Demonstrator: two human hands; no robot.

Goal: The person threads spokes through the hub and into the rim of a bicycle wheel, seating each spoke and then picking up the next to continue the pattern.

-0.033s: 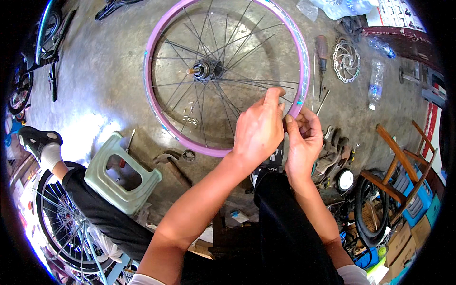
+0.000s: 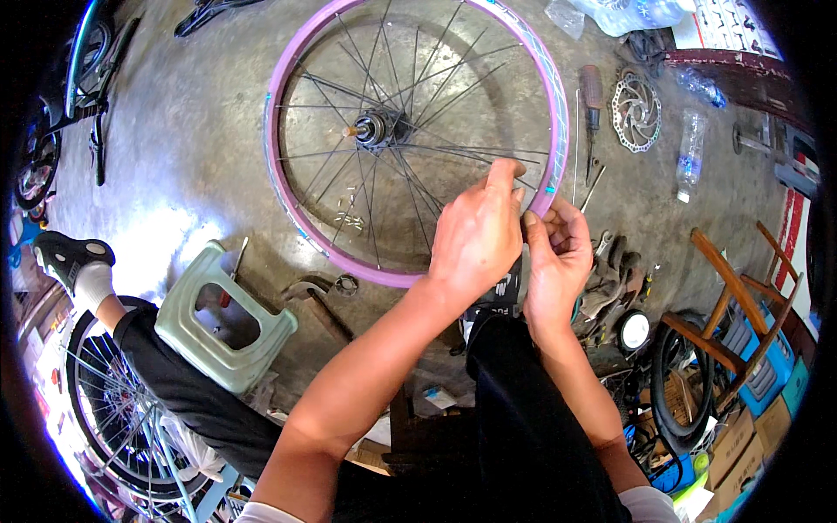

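Observation:
A pink-purple bicycle wheel rim (image 2: pixel 272 157) with thin black spokes (image 2: pixel 424 52) stands before me, its hub (image 2: pixel 375 129) at the centre. Several spoke ends stop short of the rim. My left hand (image 2: pixel 478 235) is closed at the rim's lower right, its bent index finger and thumb on a spoke; the exact pinch point is partly hidden. Beside it, my right hand (image 2: pixel 558 261) grips the rim from outside, thumb on the near side and fingers curled behind. Whether a small part sits between the right fingertips cannot be seen.
Small silvery pieces (image 2: pixel 350 220) lie on the floor, seen through the wheel. At right are a screwdriver (image 2: pixel 591 91), a brake disc (image 2: pixel 636 113), a plastic bottle (image 2: pixel 690 157) and gloves (image 2: pixel 615 279). A green stool (image 2: pixel 179 318) and a hammer (image 2: pixel 324 315) are at left.

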